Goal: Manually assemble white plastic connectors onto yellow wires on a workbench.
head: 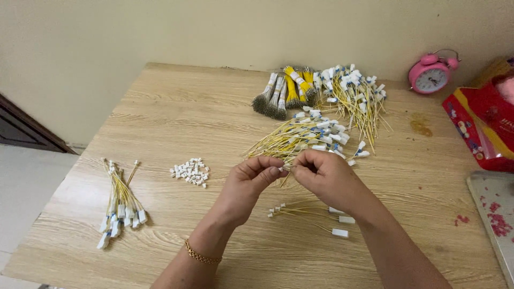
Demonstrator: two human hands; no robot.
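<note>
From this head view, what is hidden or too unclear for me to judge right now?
- Tiny part pinched between left hand and right hand: covered by fingertips.
- Thin yellow wires with white plastic connectors under the hands: partly behind the right wrist.
- Red cardboard box and patterned tray: cut off by the right edge.
- Small white plastic connector pile: too small to make out shape.

Both forearms come in from the bottom of the frame, bare, no sleeves showing anywhere. The left hand (pixel 251 179) sits just left of centre and has a thin gold chain bracelet (pixel 202 258) around the wrist, lower middle of the frame, small beady links. The right hand (pixel 324 174) sits just right of centre, with no jewellery visible. Can't make out the nails.
</note>
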